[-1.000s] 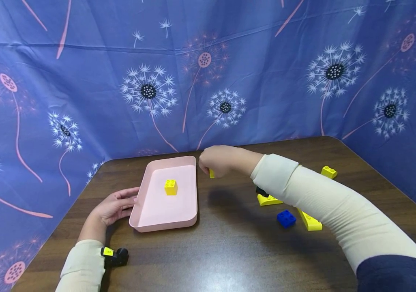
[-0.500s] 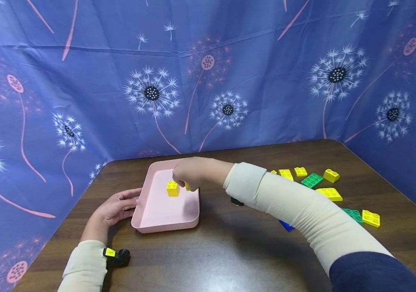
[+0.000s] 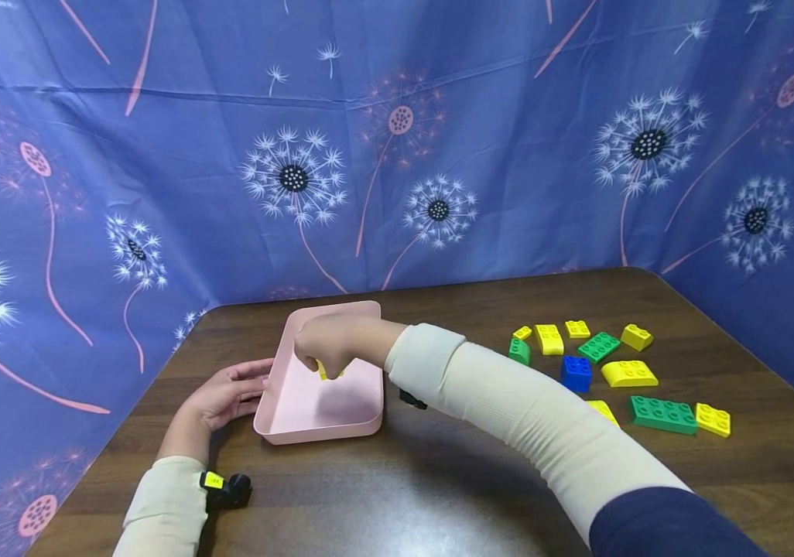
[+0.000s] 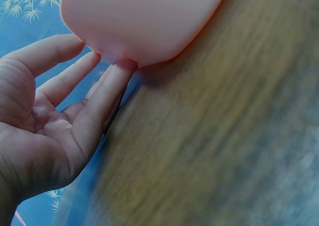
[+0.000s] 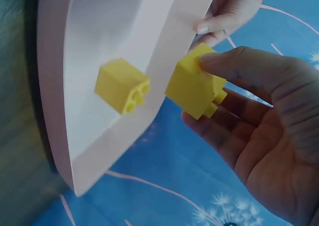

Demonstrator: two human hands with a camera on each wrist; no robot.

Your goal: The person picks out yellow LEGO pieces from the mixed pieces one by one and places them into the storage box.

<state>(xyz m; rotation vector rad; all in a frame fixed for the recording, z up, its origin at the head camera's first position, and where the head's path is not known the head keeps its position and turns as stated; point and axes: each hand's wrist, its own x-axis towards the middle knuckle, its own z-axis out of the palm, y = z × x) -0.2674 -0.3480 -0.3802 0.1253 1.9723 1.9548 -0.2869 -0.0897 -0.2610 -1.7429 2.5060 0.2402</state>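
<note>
Between thumb and fingers, my right hand (image 3: 333, 343) pinches a yellow toy brick (image 5: 192, 89) over the pink tray (image 3: 355, 422). Its studs face the palm in the right wrist view. A second yellow brick (image 5: 117, 84) lies inside the tray; from the head camera the right hand mostly hides it. My left hand (image 3: 226, 398) is at the tray's left side, fingers extended, with fingertips against the outside of the wall. In the left wrist view those fingertips (image 4: 124, 66) meet the tray's edge.
Right of the tray, several loose bricks lie spread on the brown table (image 3: 439, 495): a blue brick (image 3: 576, 373), a long green brick (image 3: 663, 414), a curved yellow brick (image 3: 629, 374) and others. A blue dandelion-print curtain (image 3: 508, 155) hangs behind the table.
My right hand has moved left with the yellow brick, from beside the tray to above it. Bricks the arm covered now show. The left hand keeps its place at the tray.
</note>
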